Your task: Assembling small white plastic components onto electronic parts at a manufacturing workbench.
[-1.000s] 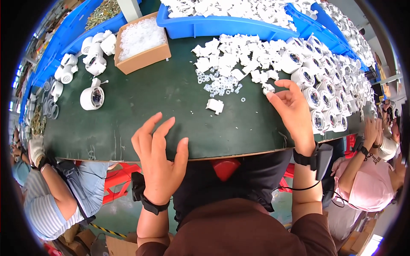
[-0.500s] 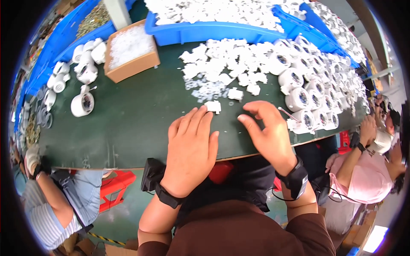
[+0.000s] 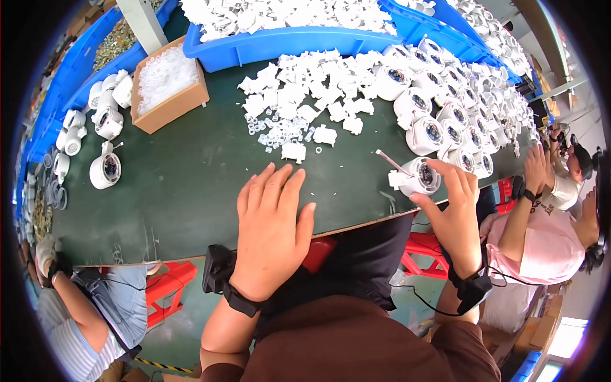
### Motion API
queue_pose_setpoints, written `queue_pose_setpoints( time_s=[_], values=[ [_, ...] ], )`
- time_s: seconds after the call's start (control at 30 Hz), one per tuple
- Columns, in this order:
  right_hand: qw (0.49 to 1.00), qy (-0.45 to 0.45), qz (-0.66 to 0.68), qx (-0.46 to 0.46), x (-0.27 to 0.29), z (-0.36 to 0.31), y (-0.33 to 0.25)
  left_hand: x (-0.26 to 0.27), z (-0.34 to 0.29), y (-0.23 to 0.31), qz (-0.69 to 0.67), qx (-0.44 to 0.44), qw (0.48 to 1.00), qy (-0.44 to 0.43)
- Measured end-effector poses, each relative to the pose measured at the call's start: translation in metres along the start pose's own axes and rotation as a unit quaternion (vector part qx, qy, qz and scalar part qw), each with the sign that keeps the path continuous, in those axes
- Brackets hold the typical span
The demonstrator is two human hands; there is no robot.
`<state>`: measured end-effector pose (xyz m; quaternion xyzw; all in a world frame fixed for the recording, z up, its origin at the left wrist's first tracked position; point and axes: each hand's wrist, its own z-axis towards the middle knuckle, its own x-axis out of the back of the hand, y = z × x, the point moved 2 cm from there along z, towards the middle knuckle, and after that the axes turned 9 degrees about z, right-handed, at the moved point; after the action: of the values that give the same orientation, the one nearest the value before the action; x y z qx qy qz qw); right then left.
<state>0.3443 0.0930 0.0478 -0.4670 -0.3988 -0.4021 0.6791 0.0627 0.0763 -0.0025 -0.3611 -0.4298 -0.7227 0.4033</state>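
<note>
Blue bin (image 3: 286, 46): is holding heaped white plastic parts (image 3: 280, 16).
Cardboard box (image 3: 175, 105): is holding translucent pieces (image 3: 167, 75).
Left hand (image 3: 270, 223): is facing palm-down, fingers extended, gripping nothing.
Right hand (image 3: 457, 213): is curving thumb and fingers around a white cylindrical housing (image 3: 420, 177) near the front edge of the tabletop (image 3: 191, 191); whether it is gripping is unclear.
</note>
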Motion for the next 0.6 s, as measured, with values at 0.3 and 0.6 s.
queue_pose_setpoints(
  time_s=[0.3,0.6],
  values=[
    [0.961,0.051,0.273,0.014,-0.057,-0.012,-0.074,0.008,-0.017,0.017,-0.161,-0.004,0.986,-0.042],
    [0.864,-0.113,0.470,0.142,-0.099,-0.023,-0.152,0.039,-0.038,-0.018,-0.178,0.109,0.974,0.088]
  ],
)
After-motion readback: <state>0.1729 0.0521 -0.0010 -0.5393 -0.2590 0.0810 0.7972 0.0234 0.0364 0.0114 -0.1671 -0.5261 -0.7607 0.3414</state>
